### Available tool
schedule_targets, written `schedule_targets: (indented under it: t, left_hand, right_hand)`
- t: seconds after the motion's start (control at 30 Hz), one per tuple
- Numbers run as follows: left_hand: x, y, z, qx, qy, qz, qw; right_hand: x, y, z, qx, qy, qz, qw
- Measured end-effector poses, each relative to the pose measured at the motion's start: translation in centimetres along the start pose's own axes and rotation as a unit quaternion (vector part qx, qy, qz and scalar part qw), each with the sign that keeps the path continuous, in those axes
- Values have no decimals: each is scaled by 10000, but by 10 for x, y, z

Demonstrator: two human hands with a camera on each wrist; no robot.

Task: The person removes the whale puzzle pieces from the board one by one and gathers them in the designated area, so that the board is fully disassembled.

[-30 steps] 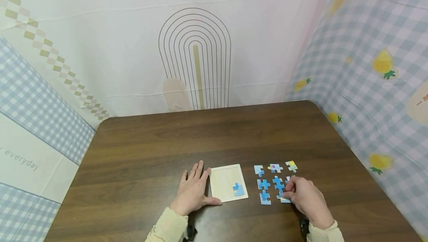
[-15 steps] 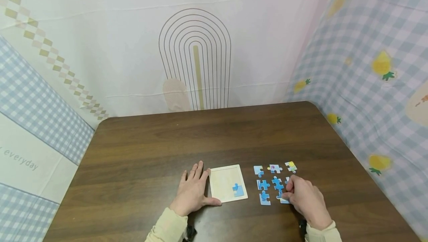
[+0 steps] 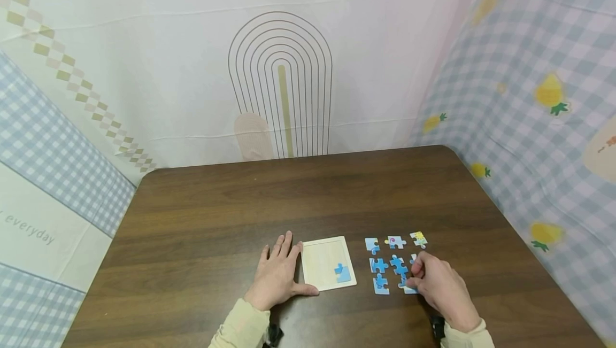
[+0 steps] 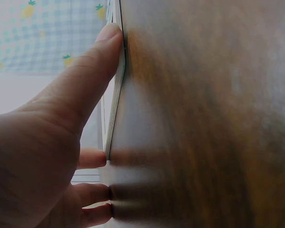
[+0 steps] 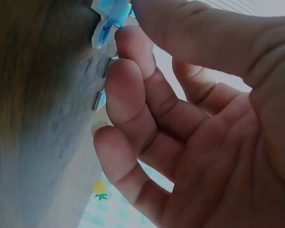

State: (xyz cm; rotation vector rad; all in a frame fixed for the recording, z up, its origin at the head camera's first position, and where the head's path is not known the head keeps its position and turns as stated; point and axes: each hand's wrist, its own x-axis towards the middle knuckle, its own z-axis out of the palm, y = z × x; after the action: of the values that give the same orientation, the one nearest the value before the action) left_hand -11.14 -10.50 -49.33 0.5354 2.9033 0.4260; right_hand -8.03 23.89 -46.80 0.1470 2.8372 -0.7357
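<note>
My left hand [image 3: 276, 281] lies with spread, straight fingers against the left side of a shallow wooden puzzle tray [image 3: 315, 262], its thumb along the front edge. The left wrist view shows the thumb at the tray's edge [image 4: 115, 111]. A blue puzzle piece [image 3: 344, 274] sits in the tray's front right corner. My right hand [image 3: 443, 289] is low over the loose pieces, thumb and forefinger curled at a blue-and-white puzzle piece [image 3: 409, 288] in the front row. In the right wrist view, a blue piece [image 5: 113, 12] shows beside the thumb; the forefinger's contact is hidden.
Right of the tray, several other loose pieces lie in rough rows, among them a yellow-patterned piece [image 3: 420, 239] at the back. The brown wooden table [image 3: 231, 203] ends at a white patterned cloth [image 3: 192, 80]; checked cloth [image 3: 520, 139] hangs along the right side.
Both hands stay almost where they were. The blue middle piece beside my right fingers has turned and shifted slightly left.
</note>
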Motion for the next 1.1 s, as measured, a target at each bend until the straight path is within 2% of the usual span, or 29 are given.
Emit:
schedule_targets:
  t: [0.27,0.4,0.63,0.9,1.0,1.1]
  left_hand:
    - [0,0,1,31,28,-9,10000]
    - [1,0,0,57,87,6,9999]
    - [0,1,-2,70,165,27,9998]
    - [-1,1,-2,90,118,9,9999]
    - [-1,2,-1,112,79,17,9999]
    - [-1,1,-1,95,58,15,9999]
  right_hand:
    - [2,1,-1,2,-61,-4,10000]
    - [3,1,-1,173,-57,-73,9998]
    - [3,2,-6,811,-61,-251,9964]
    - [2,5,-1,1373,-401,-356,9891]
    - [2,5,3,1296,-313,-413,9902]
    - [5,2,4,946,-96,-424,9946]
